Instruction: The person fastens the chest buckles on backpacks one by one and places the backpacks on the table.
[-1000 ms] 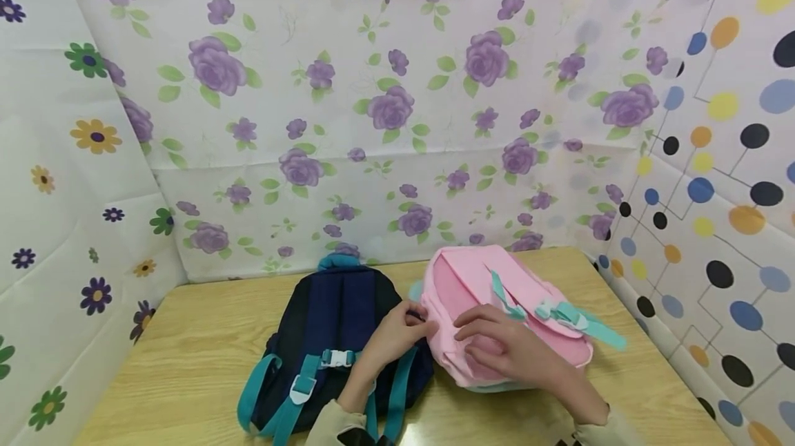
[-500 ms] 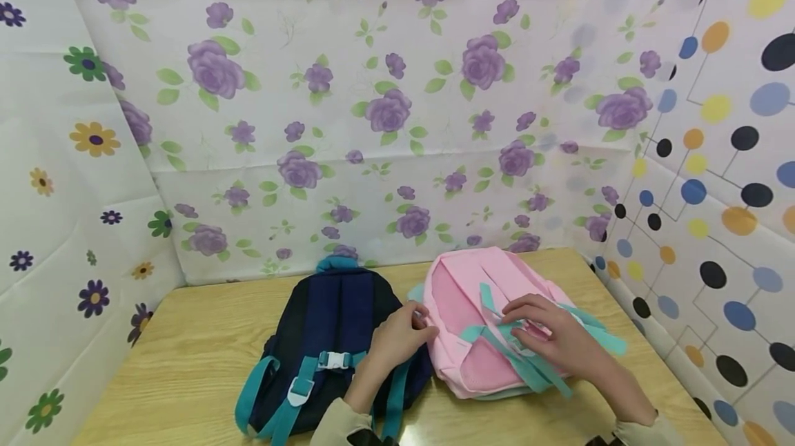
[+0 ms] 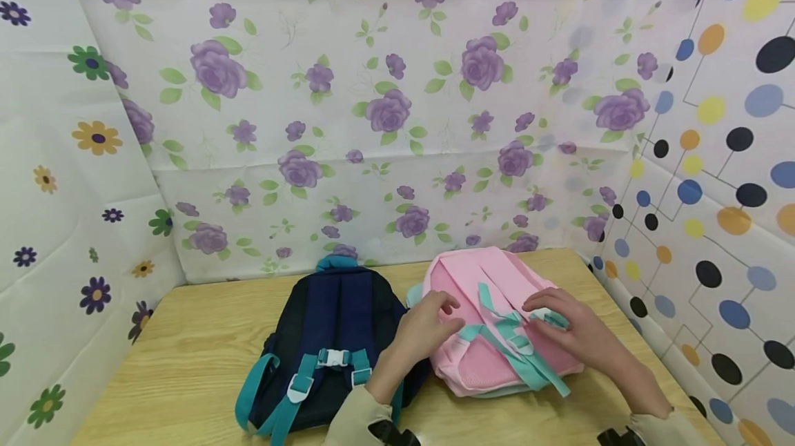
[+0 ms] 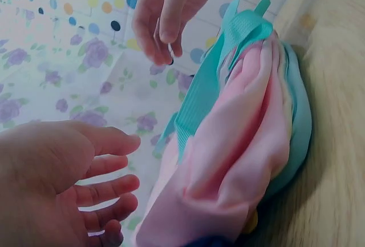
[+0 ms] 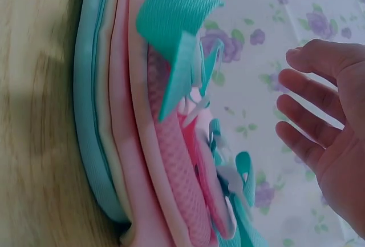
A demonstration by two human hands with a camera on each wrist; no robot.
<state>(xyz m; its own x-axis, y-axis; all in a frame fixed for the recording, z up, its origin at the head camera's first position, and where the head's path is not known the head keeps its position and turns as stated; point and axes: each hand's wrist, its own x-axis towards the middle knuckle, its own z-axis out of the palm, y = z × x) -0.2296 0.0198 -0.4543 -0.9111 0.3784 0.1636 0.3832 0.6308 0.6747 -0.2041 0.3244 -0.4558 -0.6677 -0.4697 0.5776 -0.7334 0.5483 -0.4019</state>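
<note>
A pink backpack [image 3: 456,363] with turquoise straps [image 3: 515,356] lies back side up on the wooden table, to the right of a dark navy backpack [image 3: 338,294]. Over the pink backpack's left side hovers my left hand [image 3: 425,328], its fingers relaxed and holding nothing. My right hand [image 3: 580,335] is above the bag's right side, near a strap end; the right wrist view shows its loosely bent fingers [image 5: 308,110] apart from the bag. Both hands face each other across the bag in the left wrist view, where the pink fabric [image 4: 228,161] bulges beside the table.
The navy backpack has teal straps [image 3: 298,391] and a white buckle [image 3: 335,358]. The wooden table [image 3: 180,363] meets a floral cloth wall [image 3: 348,121] behind and a dotted cloth wall [image 3: 714,225] on the right.
My left hand has come off the pink backpack's left edge and moved over the bag. The right hand has moved rightward, and one turquoise strap now lies across the bag's middle.
</note>
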